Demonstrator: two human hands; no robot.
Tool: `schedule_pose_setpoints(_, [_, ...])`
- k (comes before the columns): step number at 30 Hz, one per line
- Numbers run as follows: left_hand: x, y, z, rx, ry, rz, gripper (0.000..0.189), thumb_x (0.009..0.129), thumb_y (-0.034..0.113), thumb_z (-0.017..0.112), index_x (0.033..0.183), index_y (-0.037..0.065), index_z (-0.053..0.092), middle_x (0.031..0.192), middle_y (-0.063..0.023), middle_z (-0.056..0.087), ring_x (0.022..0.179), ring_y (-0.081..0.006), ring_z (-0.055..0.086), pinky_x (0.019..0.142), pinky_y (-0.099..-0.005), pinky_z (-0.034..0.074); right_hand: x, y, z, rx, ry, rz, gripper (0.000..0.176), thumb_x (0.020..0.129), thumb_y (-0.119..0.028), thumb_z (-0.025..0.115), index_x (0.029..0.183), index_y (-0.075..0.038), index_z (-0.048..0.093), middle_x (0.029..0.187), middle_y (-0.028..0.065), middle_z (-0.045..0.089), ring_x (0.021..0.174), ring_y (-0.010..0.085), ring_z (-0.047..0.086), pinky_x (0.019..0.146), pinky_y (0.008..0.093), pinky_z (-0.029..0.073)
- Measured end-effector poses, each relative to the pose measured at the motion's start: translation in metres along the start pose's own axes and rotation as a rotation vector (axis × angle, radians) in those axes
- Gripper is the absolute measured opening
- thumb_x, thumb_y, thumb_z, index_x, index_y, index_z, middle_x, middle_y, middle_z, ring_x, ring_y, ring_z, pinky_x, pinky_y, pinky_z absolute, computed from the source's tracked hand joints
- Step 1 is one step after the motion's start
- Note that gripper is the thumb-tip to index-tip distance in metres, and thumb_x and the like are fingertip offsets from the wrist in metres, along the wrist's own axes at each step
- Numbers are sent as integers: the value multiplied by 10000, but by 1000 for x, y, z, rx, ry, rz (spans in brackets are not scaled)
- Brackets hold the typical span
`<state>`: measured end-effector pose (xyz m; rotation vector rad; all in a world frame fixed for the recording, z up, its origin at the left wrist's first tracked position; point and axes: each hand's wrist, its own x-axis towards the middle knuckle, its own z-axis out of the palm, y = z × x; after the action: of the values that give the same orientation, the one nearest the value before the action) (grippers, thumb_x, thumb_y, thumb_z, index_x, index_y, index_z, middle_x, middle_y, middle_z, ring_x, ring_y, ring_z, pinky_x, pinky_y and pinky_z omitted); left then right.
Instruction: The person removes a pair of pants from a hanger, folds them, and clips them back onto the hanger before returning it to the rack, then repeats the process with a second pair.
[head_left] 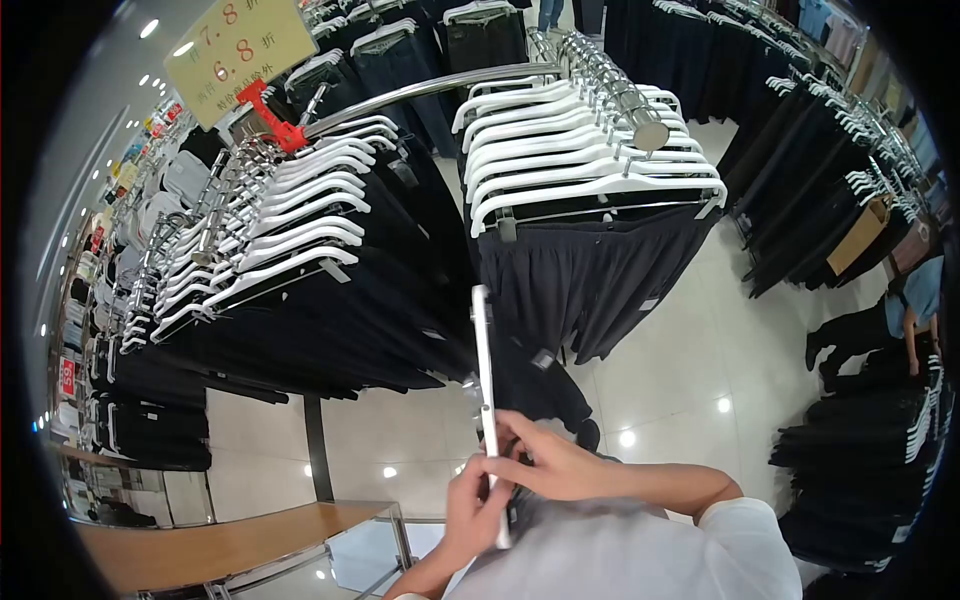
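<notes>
A white hanger is seen nearly edge-on, standing lengthwise in front of my body. My left hand is closed around its near part, fingers wrapped over the edge. Fingers bent, my right hand grips the same hanger from the right, just above the left hand. Small metal fittings show along the hanger's left side, blurred. Just beyond my hands hangs a dark garment with a small pale tag. What lies between my right fingertips is hidden.
Ahead, a metal rail carries black shorts on white hangers. Another rack of dark trousers stands left, below a yellow sign. A wooden-topped counter is at lower left. Another person is at far right among racks.
</notes>
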<state>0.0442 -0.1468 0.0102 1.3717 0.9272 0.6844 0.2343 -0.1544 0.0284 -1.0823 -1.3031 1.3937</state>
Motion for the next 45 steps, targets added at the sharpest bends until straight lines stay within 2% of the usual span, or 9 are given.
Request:
schedule_pose_setpoints(7, [14, 28, 8, 237, -339, 5, 377, 909, 156, 771, 1207, -26, 629, 918, -100, 722, 801, -186, 689, 725, -317, 538, 2, -12, -54, -120, -66, 20, 220, 981, -124, 638, 1138, 18, 577, 904, 109, 659, 781, 164, 621, 706, 348, 512])
schedule_pose_setpoints(13, [78, 88, 9, 573, 585, 782, 631, 731, 183, 929, 1253, 9, 621, 1229, -143, 645, 1261, -326, 553, 1126, -470, 360, -16, -85, -110, -623, 65, -166, 196, 894, -62, 723, 1068, 24, 701, 875, 205, 650, 798, 362, 656, 710, 431, 504])
schedule_pose_setpoints(15, [104, 82, -10, 734, 472, 665, 684, 704, 198, 944, 1269, 11, 607, 1246, -146, 641, 1298, -335, 521, 1173, -473, 295, -14, -100, -129, -705, 206, -222, 194, 877, -119, 774, 1016, 6, 725, 858, 174, 662, 781, 341, 663, 697, 412, 509])
schedule_pose_setpoints(18, [148, 71, -23, 189, 155, 414, 447, 770, 69, 894, 1136, -11, 650, 1070, -98, 719, 1022, -186, 693, 976, -348, 513, -4, -114, -163, -754, 511, -237, 224, 848, -179, 821, 981, -7, 769, 857, 164, 745, 771, 267, 720, 720, 342, 539])
schedule_pose_setpoints(23, [209, 88, 6, 73, 86, 504, 304, 848, 17, 821, 1099, -31, 655, 991, -63, 717, 910, -94, 665, 824, -258, 530, 21, -121, -228, -846, 549, -306, 243, 872, -154, 800, 988, 53, 746, 802, 100, 737, 774, 145, 664, 767, 312, 525])
schedule_pose_setpoints(32, [237, 67, 6, -8, 58, 532, 277, 851, 15, 817, 1053, -4, 630, 956, -25, 678, 887, -73, 626, 790, -238, 503, 34, -110, -230, -1011, 532, -441, 278, 848, -228, 796, 966, 10, 716, 843, 175, 699, 820, 384, 671, 735, 421, 509])
schedule_pose_setpoints(40, [120, 99, 28, 397, -169, 1125, 295, 709, -27, 861, 783, 79, 596, 1004, -140, 663, 768, -184, 648, 627, -286, 525, -17, -137, -199, -1653, 463, -707, 233, 780, -33, 753, 982, -77, 646, 921, 65, 633, 936, 287, 624, 980, 478, 470])
schedule_pose_setpoints(42, [87, 107, 46, 496, -270, 1184, 287, 740, 108, 894, 872, 72, 642, 1057, -138, 686, 837, -245, 693, 659, -309, 574, -23, -143, -186, -1738, 712, -820, 181, 815, -13, 705, 983, -40, 643, 987, 100, 677, 1056, 291, 647, 1061, 514, 470])
schedule_pose_setpoints(45, [75, 124, 53, 298, -732, 1065, 623, 767, 300, 894, 1245, 11, 619, 1399, -209, 580, 1197, -363, 633, 967, -425, 548, -34, -124, -201, -1043, 846, -923, 247, 896, -7, 699, 1131, -37, 628, 1298, 173, 683, 1409, 348, 517, 1158, 537, 411])
